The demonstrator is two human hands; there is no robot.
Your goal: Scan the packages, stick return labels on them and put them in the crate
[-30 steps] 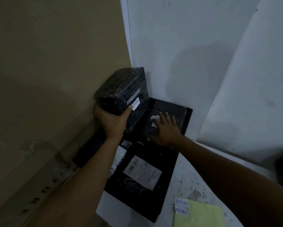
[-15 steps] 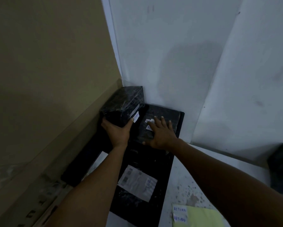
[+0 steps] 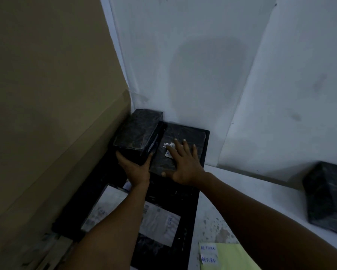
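Note:
A black wrapped package lies in the far left corner of the black crate. My left hand grips its near end, thumb up its right side. Beside it lies a second black package with a barcode and a white return label on top. My right hand rests flat on it, fingers spread. More packages with large white shipping labels lie in the near part of the crate. Another black package sits on the white table at the right.
A yellow sheet with white "RETURN" stickers lies at the bottom edge. A tall brown cardboard panel stands along the crate's left side. White walls close the corner behind the crate.
My left hand has lowered the black package from above the crate into its far left corner. My right hand stayed flat on the neighbouring package.

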